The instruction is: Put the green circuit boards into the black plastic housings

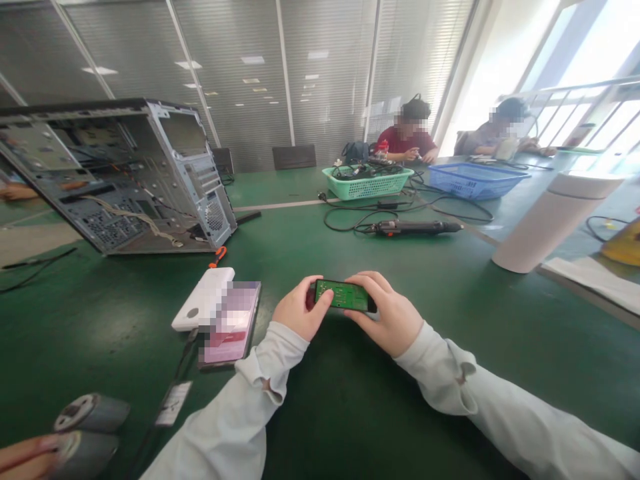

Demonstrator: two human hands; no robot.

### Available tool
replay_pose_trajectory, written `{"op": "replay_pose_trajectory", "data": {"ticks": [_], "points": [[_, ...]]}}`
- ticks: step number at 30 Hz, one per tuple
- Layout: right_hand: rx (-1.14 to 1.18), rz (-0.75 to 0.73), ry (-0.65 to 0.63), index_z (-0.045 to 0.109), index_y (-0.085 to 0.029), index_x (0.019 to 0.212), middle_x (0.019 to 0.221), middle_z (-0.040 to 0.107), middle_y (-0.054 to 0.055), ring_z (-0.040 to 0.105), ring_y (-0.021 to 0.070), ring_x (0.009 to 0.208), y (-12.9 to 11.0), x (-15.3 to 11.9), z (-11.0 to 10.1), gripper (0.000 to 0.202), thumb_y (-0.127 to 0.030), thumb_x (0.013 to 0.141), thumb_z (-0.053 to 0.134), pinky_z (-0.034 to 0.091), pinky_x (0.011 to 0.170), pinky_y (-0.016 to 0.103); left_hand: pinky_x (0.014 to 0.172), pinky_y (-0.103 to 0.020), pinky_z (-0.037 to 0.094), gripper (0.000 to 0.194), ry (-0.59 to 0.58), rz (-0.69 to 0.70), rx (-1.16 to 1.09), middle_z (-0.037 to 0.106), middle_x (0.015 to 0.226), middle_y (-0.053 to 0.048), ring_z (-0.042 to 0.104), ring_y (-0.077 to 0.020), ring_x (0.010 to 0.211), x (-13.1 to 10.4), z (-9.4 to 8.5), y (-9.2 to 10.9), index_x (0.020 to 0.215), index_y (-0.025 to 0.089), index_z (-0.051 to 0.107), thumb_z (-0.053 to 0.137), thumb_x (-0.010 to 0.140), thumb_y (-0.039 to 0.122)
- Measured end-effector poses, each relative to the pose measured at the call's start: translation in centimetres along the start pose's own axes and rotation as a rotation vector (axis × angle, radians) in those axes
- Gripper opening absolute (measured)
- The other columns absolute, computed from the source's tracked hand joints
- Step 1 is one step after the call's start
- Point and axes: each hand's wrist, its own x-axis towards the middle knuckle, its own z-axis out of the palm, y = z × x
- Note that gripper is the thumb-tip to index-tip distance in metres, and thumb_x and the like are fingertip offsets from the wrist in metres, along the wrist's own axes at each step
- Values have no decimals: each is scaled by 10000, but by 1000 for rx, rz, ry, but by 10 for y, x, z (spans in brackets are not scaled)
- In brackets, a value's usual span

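Note:
Both hands hold a small dark casing with a green circuit board [350, 296] showing on its upper face, a little above the green table. My left hand [299, 308] closes round its left end, the thumb lying across the board. Round the right end, my right hand [393, 317] grips with thumb and fingers on opposite edges. What lies under the board is hidden. To the left of my left hand are a phone [235, 323] with its screen lit and a white power bank [204, 300] with a cable.
An open computer case [165, 180] stands at left. Farther back are an electric screwdriver [415, 228], a green basket [370, 185] of cables and a blue basket [475, 180]. A pale cylinder [550, 223] leans right. Another person's fingers [30, 457] touch metal cylinders [93, 413]. Two people sit behind.

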Motion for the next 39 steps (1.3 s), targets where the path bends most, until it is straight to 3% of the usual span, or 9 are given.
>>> {"op": "replay_pose_trajectory", "data": {"ticks": [4,7,9,18,21,25,28,32,39], "points": [[69,-49,48,449,-225,1143,1205,406,84,485,235,1081,14,-4,6,348,-251,810,547,474,890,387,648,-281,438,417,-4,48,-15,625,815,-29,550,-151,641,0,4,-3,1121,188,557,478,797,439],[99,-67,80,445,-229,1151,1219,389,87,471,238,1097,17,-6,6,338,-240,822,521,464,907,395,678,-285,462,434,-22,90,-87,605,1042,-75,568,-167,773,-1,4,-4,1158,181,525,486,788,403],[120,-71,111,444,-235,1153,1218,389,82,470,235,1095,16,-7,5,328,-237,830,507,461,911,393,649,-275,471,461,-51,97,-144,594,1076,-90,570,-187,850,-2,4,-2,1186,172,497,488,780,390],[183,-118,184,378,-201,1146,1227,356,128,431,258,1136,15,-7,6,337,-195,831,497,448,919,418,683,-272,475,416,-49,54,-244,633,1009,-63,593,-178,830,-1,6,-4,1131,185,536,511,771,393],[206,-120,171,405,-205,1108,1251,337,128,501,236,1032,15,-7,5,263,-176,849,442,504,809,375,657,-268,471,436,-41,-13,-333,647,965,-55,605,-165,751,1,8,-9,1136,181,548,461,801,447],[203,-99,98,454,-219,1103,1217,381,100,542,181,871,14,-7,2,233,-199,875,410,522,713,320,581,-258,451,417,-46,-25,-353,649,724,-24,610,-163,623,2,9,-12,1057,177,581,404,837,484],[233,-32,71,476,-219,1117,1172,413,91,543,165,815,13,-7,1,251,-238,871,428,513,637,286,547,-257,437,419,-17,-29,-310,611,623,-5,581,-155,547,1,8,-11,1033,173,587,393,843,492],[415,106,52,490,-205,1099,1057,487,83,540,164,791,15,-6,2,263,-315,863,452,485,577,256,538,-250,437,454,20,4,-333,624,684,-17,569,-149,564,0,5,-8,1096,164,583,405,833,489],[1054,636,-38,465,-189,991,664,474,-34,454,59,447,14,-2,1,387,-495,784,583,352,388,136,572,-271,457,518,-40,37,-368,600,642,-22,555,-164,595,1,9,-12,1186,151,574,425,815,480]]}}
